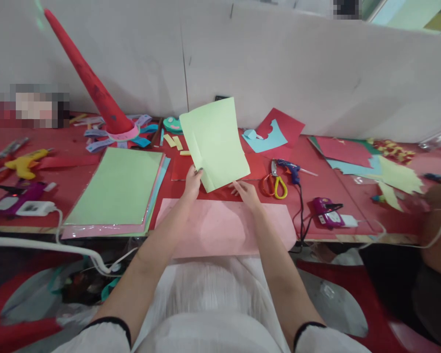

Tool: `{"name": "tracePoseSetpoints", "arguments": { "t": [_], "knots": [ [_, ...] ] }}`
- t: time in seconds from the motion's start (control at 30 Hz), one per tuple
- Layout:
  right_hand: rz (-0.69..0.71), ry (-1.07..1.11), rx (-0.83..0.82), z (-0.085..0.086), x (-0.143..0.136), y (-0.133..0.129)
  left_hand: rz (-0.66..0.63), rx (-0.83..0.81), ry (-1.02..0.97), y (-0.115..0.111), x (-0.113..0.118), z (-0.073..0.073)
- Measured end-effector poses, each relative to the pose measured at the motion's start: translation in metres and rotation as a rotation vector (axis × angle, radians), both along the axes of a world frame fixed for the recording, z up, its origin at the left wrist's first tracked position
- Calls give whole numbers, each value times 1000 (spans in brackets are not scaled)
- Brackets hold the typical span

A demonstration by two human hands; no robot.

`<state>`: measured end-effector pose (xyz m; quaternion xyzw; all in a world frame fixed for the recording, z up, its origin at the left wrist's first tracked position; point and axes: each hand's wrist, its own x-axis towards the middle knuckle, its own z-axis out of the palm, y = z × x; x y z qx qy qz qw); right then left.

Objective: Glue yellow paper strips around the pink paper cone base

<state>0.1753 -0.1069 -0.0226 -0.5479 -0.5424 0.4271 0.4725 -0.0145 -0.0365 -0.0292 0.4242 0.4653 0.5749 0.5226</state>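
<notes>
A light green sheet (pixel 215 144) is tilted up above the red table, its lower left edge pinched in my left hand (pixel 193 182). At the sheet's lower right corner is my right hand (pixel 245 191), fingers apart, the fingertips touching or just below the edge; nothing else shows in it. Under my forearms a pink sheet (pixel 224 228) lies at the table's front edge. Red paper (pixel 255 166) lies flat behind the raised sheet and is partly hidden by it. Scissors with red and yellow handles (pixel 274 182) rest right of my right hand, beside a blue glue gun (pixel 289 168).
Left stands a stack of coloured sheets (pixel 117 186), with a red cone (pixel 95 90) behind it. A yellow glue gun (pixel 27 163) lies far left. Purple power socket (pixel 327 212), cables and paper scraps (pixel 399 174) are on the right, near another person's arm (pixel 439 235).
</notes>
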Motion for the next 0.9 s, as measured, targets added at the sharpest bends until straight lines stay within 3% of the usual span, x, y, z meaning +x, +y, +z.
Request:
{"name": "tracePoseSetpoints", "arguments": {
  "t": [0.2, 0.37, 0.6, 0.9],
  "knots": [
    [3, 67, 18, 2, 0, 1, -22, -112, -84, -5, 4, 8],
    [-68, 214, 11, 1, 1, 5, -157, -44, -66, -9, 7, 10],
    [-83, 181, 12, -2, 5, 6, -325, 23, -115, -17, 9, 13],
    [2, 155, 47, -7, 7, 6, -240, 49, -134, -12, 7, 8]
  ]
}}
